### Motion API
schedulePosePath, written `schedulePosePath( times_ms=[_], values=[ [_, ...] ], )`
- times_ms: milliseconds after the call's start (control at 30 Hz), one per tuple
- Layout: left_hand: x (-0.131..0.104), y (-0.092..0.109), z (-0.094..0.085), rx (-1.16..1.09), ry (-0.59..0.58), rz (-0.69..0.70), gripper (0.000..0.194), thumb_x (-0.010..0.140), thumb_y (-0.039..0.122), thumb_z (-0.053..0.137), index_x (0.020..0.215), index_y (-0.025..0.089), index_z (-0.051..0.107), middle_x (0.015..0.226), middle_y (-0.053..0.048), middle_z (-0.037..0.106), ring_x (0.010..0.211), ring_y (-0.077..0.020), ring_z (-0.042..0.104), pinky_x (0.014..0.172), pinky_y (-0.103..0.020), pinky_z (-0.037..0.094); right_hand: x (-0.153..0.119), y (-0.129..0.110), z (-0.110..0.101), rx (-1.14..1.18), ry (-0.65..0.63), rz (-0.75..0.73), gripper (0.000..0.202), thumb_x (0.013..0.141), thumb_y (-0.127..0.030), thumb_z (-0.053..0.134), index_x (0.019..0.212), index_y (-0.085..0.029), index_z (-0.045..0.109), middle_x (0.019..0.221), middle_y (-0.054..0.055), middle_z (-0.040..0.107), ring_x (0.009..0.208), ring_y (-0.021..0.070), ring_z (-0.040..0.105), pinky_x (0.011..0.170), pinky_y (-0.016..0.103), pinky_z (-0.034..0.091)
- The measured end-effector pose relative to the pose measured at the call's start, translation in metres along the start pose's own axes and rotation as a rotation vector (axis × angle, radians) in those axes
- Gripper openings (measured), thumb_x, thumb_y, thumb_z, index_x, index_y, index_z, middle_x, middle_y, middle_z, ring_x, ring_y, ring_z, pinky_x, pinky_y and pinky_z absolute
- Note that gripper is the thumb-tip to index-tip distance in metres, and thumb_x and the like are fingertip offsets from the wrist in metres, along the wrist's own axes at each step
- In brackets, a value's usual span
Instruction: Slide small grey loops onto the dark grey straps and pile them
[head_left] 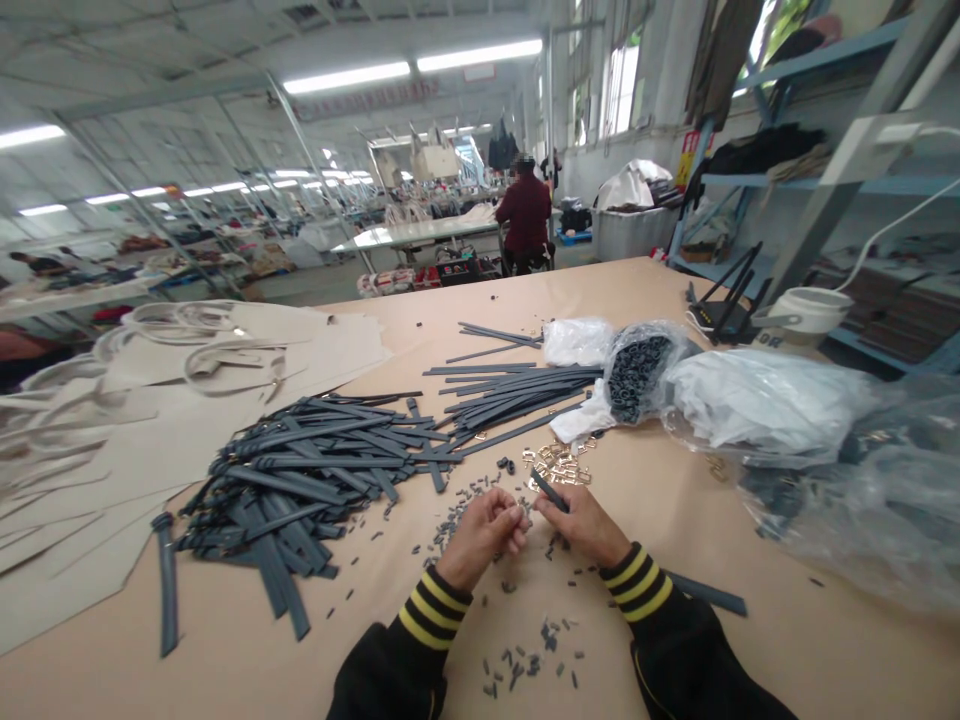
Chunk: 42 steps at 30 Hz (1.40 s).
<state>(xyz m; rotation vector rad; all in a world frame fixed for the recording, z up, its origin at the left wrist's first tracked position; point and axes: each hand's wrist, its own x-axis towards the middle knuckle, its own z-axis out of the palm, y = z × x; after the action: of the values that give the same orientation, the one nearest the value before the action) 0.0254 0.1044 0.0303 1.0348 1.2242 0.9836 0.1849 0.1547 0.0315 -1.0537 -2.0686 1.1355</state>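
My right hand (589, 522) is closed around a dark grey strap (550, 489). One end of it sticks out past the fingers, and its tail seems to come out from under my right forearm. Close beside it, my left hand (486, 532) has its fingers curled together in a pinch; whatever they hold is too small to make out. Gold-coloured metal buckles (564, 464) lie loose just beyond my right hand. Small dark pieces (448, 522) are scattered around both hands, with more small dark bits (547, 640) nearer to me.
A heap of dark straps (315, 460) lies on the left, with flatter straps (517, 390) behind. Beige fabric panels (82, 480) cover the left side. A bag of dark rings (641, 375) and clear plastic bags (772, 400) stand right. A person (525, 215) is further off.
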Motion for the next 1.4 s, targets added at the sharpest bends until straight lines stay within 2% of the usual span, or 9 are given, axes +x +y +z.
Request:
schedulePosePath(
  times_ms=[100, 233, 367, 600, 733, 833, 933, 1200, 1400],
  values=[
    [-0.022, -0.001, -0.004, -0.232, 0.004, -0.052, 0.024, 0.071, 0.034, 0.058, 0.074, 0.015, 0.043, 0.063, 0.001, 0.057, 0.045, -0.0048, 0.048, 0.043, -0.016, 0.036, -0.003, -0.009, 0.006, 0.052, -0.122, -0.012, 0.023, 0.081, -0.025, 0.042, 0.067, -0.015, 0.057, 0.054, -0.004, 0.050, 0.053, 0.0098, 0.046, 0.052, 0.020, 0.035],
    [-0.038, -0.008, -0.006, -0.263, 0.023, -0.053, 0.024, 0.071, 0.034, 0.058, 0.072, 0.015, 0.045, 0.059, 0.004, 0.054, 0.042, -0.0031, 0.044, 0.039, -0.014, 0.034, -0.006, -0.021, 0.016, 0.135, -0.245, -0.064, 0.022, 0.081, -0.027, 0.046, 0.065, -0.015, 0.055, 0.061, -0.003, 0.055, 0.059, 0.0101, 0.050, 0.058, 0.020, 0.037],
    [-0.044, -0.019, -0.007, -0.178, 0.042, -0.018, 0.025, 0.073, 0.036, 0.056, 0.070, 0.014, 0.045, 0.054, 0.003, 0.055, 0.038, -0.0035, 0.043, 0.038, -0.015, 0.033, -0.008, -0.026, 0.025, 0.103, -0.252, -0.059, 0.018, 0.080, -0.027, 0.047, 0.067, -0.015, 0.051, 0.059, -0.003, 0.054, 0.058, 0.0099, 0.049, 0.057, 0.020, 0.036],
    [-0.052, -0.026, -0.005, -0.204, 0.184, 0.027, 0.026, 0.073, 0.039, 0.053, 0.070, 0.014, 0.046, 0.056, 0.001, 0.058, 0.043, -0.0078, 0.051, 0.042, -0.019, 0.039, -0.015, -0.033, 0.038, -0.138, -0.202, -0.032, 0.025, 0.079, -0.029, 0.048, 0.058, -0.017, 0.042, 0.054, -0.005, 0.045, 0.053, 0.0086, 0.042, 0.051, 0.020, 0.030],
    [-0.058, -0.027, -0.009, -0.219, 0.215, 0.052, 0.027, 0.072, 0.040, 0.054, 0.070, 0.014, 0.046, 0.055, 0.002, 0.058, 0.042, -0.0077, 0.051, 0.043, -0.019, 0.040, -0.016, -0.037, 0.035, -0.128, -0.240, -0.023, 0.024, 0.083, -0.035, 0.043, 0.066, -0.017, 0.045, 0.059, -0.004, 0.052, 0.058, 0.0100, 0.047, 0.056, 0.021, 0.033],
    [-0.064, -0.025, -0.014, -0.256, 0.221, 0.026, 0.028, 0.070, 0.040, 0.057, 0.070, 0.014, 0.047, 0.061, 0.001, 0.060, 0.043, -0.0067, 0.051, 0.042, -0.019, 0.041, -0.020, -0.035, 0.031, -0.121, -0.226, 0.006, 0.029, 0.088, -0.029, 0.031, 0.067, -0.017, 0.048, 0.062, -0.002, 0.056, 0.060, 0.0104, 0.050, 0.063, 0.023, 0.036],
    [-0.071, -0.021, -0.017, -0.277, 0.201, 0.016, 0.029, 0.069, 0.040, 0.058, 0.069, 0.013, 0.047, 0.061, 0.000, 0.061, 0.043, -0.0060, 0.052, 0.042, -0.017, 0.040, -0.029, -0.033, 0.031, -0.158, -0.218, 0.044, 0.026, 0.086, -0.026, 0.036, 0.065, -0.017, 0.047, 0.058, -0.002, 0.055, 0.056, 0.0105, 0.049, 0.058, 0.022, 0.035],
    [-0.086, -0.017, -0.015, -0.253, 0.180, 0.038, 0.031, 0.071, 0.042, 0.055, 0.068, 0.014, 0.043, 0.048, 0.003, 0.056, 0.035, -0.0065, 0.050, 0.034, -0.015, 0.038, -0.053, -0.059, 0.031, 0.058, -0.264, 0.032, 0.015, 0.083, -0.026, 0.044, 0.075, -0.015, 0.050, 0.064, -0.002, 0.052, 0.054, 0.0084, 0.047, 0.053, 0.020, 0.038],
    [-0.097, -0.013, -0.015, -0.265, 0.175, 0.059, 0.030, 0.074, 0.043, 0.050, 0.068, 0.015, 0.041, 0.047, 0.003, 0.055, 0.031, -0.0061, 0.049, 0.031, -0.014, 0.036, -0.061, -0.058, 0.028, 0.165, -0.309, 0.009, 0.014, 0.082, -0.027, 0.046, 0.079, -0.015, 0.052, 0.066, -0.001, 0.053, 0.056, 0.0085, 0.048, 0.052, 0.019, 0.038]
  ],
)
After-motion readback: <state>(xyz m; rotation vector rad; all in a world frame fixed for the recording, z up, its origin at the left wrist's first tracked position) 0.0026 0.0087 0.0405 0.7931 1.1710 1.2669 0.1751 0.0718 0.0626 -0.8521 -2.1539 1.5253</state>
